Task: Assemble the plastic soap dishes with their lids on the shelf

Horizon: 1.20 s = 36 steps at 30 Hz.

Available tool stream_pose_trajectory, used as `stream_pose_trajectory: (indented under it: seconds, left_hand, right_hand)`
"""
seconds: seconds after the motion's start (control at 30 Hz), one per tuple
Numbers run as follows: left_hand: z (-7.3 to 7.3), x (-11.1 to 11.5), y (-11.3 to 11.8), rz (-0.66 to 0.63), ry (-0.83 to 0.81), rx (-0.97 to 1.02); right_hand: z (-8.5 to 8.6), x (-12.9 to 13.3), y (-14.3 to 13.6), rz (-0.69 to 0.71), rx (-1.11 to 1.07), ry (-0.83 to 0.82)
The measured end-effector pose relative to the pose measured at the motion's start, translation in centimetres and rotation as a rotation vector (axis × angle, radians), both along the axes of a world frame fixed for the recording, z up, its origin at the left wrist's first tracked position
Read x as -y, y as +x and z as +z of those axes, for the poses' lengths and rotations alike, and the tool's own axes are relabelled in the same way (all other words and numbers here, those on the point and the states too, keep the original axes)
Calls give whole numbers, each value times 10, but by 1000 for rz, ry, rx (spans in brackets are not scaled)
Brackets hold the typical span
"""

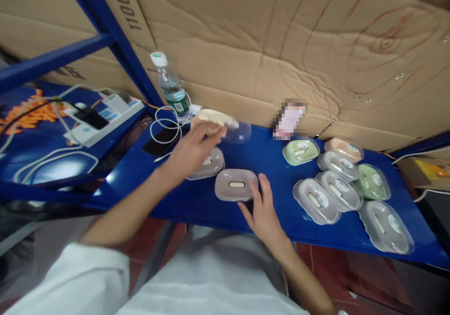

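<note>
Seven boxes sit right of the middle gray box (pixel 225 191), my landmark: four gray (pixel 319 212), two green (pixel 369 183), one peach (pixel 340 147). Round stickers visible on these, with clear plastic edges showing around them. My read: that group looks finished. Middle gray box is flat on the blue table (pixel 270 165), right in front of me; pale oval piece (pixel 236 184) in its top, no round sticker visible, so I'd call this one unfinished. Can't confirm whether it has a clear cover. Another gray box (pixel 215 165) lies just beyond and left of it, partly under my left arm; part of a sticker shows, rest hidden, status unclear. Right hand (pixel 264 219) is loose, fingers spread at the landmark's right end, gripping nothing. Left hand (pixel 197 148) is blurred, beyond and left of the landmark, next to a cream-colored item (pixel 215 116) and a clear plastic piece (pixel 242 133); can't tell if it's grasping either. Overall: mostly done, middle one open, left one unconfirmed.
</note>
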<state>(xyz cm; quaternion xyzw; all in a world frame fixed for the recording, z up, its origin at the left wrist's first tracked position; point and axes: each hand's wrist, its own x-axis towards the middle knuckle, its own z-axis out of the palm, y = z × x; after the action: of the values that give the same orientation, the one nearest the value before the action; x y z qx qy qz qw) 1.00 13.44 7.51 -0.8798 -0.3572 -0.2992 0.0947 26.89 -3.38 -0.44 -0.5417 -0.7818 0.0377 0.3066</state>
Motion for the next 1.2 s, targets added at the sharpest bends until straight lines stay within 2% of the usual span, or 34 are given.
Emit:
stream_pose_trajectory:
  seconds: [0.07, 0.13, 0.2, 0.27, 0.47, 0.7, 0.8, 0.93, 1.0, 1.2]
  left_hand:
    - [-14, 56, 6, -22, 38, 105]
    - [-32, 101, 13, -22, 4, 138]
    - [-46, 129, 22, -25, -38, 124]
    - [-56, 140, 29, -14, -74, 105]
    - [-65, 138, 26, -36, -146, 125]
    - [-75, 134, 21, -120, -217, 147]
    - [-74, 130, 21, -165, -270, 152]
    - [-71, 127, 21, -206, -327, 157]
    - [-71, 127, 21, -203, -361, 155]
    - [-76, 125, 18, -83, -490, 164]
  right_hand:
    - [0, 0, 3, -84, -125, 12]
    - [1, 0, 6, -119, -209, 11]
    - [3, -2, 9, -101, -240, -11]
    - [6, -4, 12, -60, -247, -55]
    - [7, -5, 13, 85, -194, -212]
    - [11, -5, 23, 68, -211, -203]
    - [14, -7, 33, 93, -220, -199]
    - [11, -5, 37, 50, -185, -137]
    - [8, -4, 38, 29, -176, -119]
    - [7, -6, 37, 54, -205, -142]
